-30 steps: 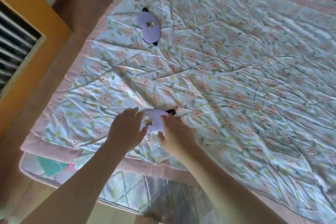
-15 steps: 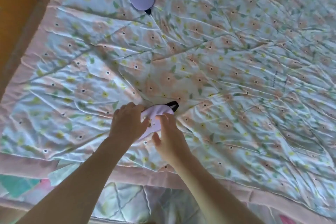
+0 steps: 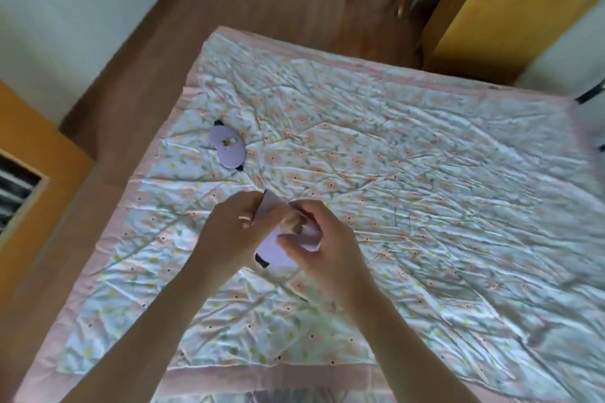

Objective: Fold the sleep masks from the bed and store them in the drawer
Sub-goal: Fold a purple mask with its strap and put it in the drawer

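Lifted off the quilt since half a second ago, the lavender sleep mask (image 3: 278, 250) is now being held above the bed between both hands, where before it was lying flat under the fingers. The left hand (image 3: 234, 234) is curling its fingers round the mask's upper end, and the right hand (image 3: 322, 240) is pinching the lower part between thumb and fingers, so that the mask is bending in the middle. A black strap end (image 3: 262, 261) is showing at its lower edge. A second sleep mask (image 3: 227, 147) is lying flat on the floral quilt (image 3: 409, 190) further up, well apart from the hands, a small pale emblem at its centre too blurred to read. No legible writing is showing anywhere. Fingers are hiding much of the held mask, and the quilt's right side is blurring at the frame edge. An orange cabinet (image 3: 36, 154) is standing to the left, partly cut off.
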